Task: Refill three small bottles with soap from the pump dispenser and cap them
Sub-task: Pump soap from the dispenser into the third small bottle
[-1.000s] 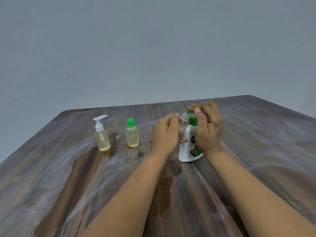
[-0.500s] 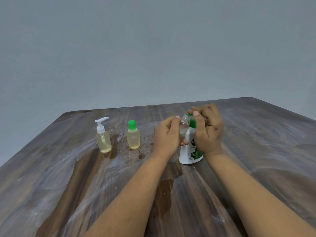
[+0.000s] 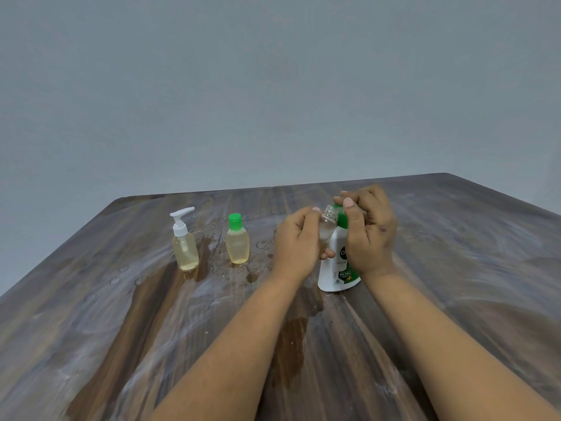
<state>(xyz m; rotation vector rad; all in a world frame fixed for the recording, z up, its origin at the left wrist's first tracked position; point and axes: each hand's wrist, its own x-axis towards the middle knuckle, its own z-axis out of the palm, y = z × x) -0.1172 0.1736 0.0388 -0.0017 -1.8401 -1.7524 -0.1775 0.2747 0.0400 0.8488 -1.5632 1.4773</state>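
Two bottles done: pump-top bottle (image 3: 185,250) and green-cap bottle (image 3: 237,243) sit full and capped on the worktop (image 3: 455,268). My left hand (image 3: 296,244) grips the third bottle (image 3: 328,223), uncapped and seemingly empty, at the dispenser (image 3: 338,268); right hand (image 3: 368,235) curls over its pump.

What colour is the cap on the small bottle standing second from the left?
Bright green; the cap shows clearly in the head view.
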